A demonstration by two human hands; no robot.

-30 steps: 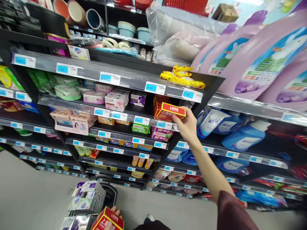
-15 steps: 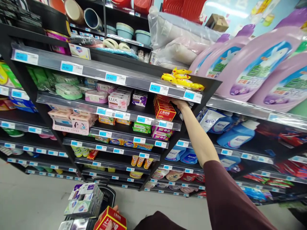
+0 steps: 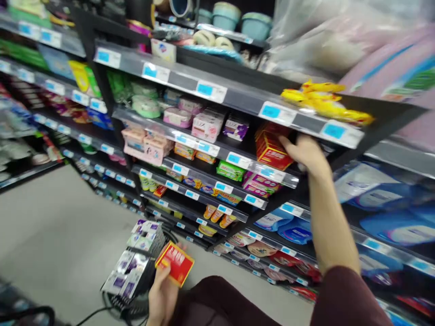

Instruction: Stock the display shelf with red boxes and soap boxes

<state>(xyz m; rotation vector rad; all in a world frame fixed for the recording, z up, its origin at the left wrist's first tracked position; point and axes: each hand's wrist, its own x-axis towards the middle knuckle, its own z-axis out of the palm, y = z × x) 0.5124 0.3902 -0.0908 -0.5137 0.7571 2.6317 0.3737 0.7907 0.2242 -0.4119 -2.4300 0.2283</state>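
Observation:
My right hand (image 3: 304, 153) reaches up to the second shelf, its fingers loosely spread beside a stack of red boxes (image 3: 272, 148) and touching its right side; motion blurs it and I see nothing in its grip. Low in the picture my left hand (image 3: 162, 294) is closed on another red box (image 3: 176, 264) with yellow print, held tilted just right of a black basket (image 3: 134, 302). The basket holds white and purple packs (image 3: 136, 260).
Black shelves (image 3: 238, 97) with blue price tags carry soap boxes, pink packs (image 3: 146, 144) and yellow packets (image 3: 326, 102) on the top right. Blue refill pouches (image 3: 288, 226) fill the shelves at right. Another shelf run stands far left. Grey floor lies at lower left.
The right hand set its red box on the shelf stack and has drawn back a little. The view swung right and down. The left hand raised its red box.

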